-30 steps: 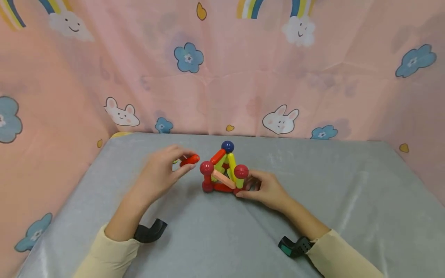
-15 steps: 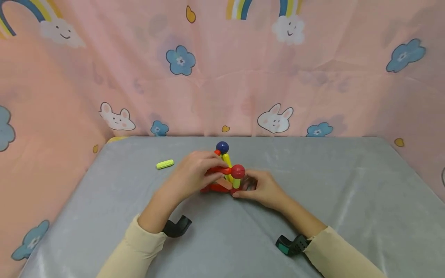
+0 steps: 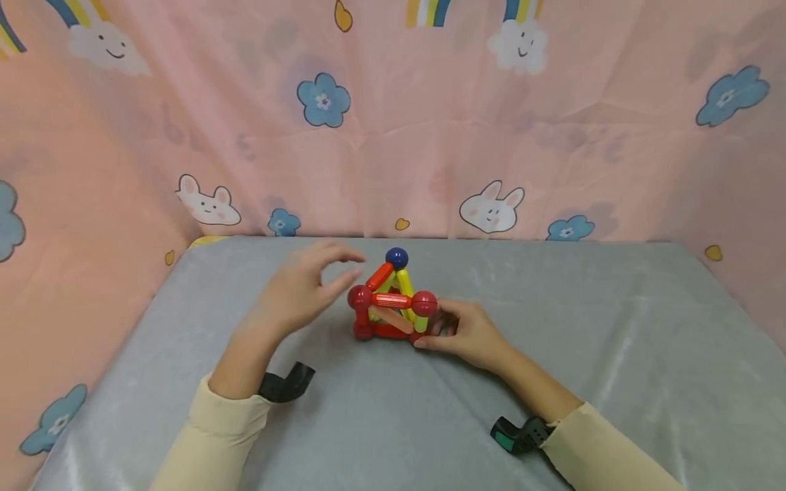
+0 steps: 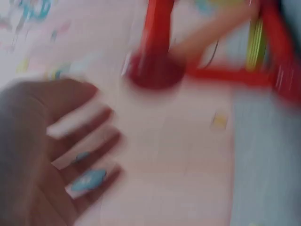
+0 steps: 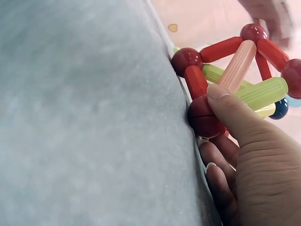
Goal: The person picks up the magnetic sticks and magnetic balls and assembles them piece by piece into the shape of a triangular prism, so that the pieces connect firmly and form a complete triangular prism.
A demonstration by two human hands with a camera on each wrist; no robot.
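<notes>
A frame of magnetic rods and balls stands on the table, with a navy ball [image 3: 396,258] at its top. Across its upper front, a red rod [image 3: 391,301] joins the upper left red ball [image 3: 359,297] to the upper right one [image 3: 424,303]. My left hand [image 3: 301,290] hovers just left of the frame, fingers spread apart from the thumb and holding nothing; the left wrist view is blurred. At the lower right corner my right hand [image 3: 469,334] grips a red ball [image 5: 205,117], thumb on top. A peach rod [image 5: 237,68] slants across the front.
The grey cloth-covered table [image 3: 381,423] ends at a pink printed curtain [image 3: 381,170] behind the frame and at the left. Black straps with camera mounts sit on both wrists, the right mount [image 3: 520,435] close over the cloth.
My left hand has brought a red rod to the frame's upper front, let it go between two red balls and drawn back left. My right hand has kept its hold.
</notes>
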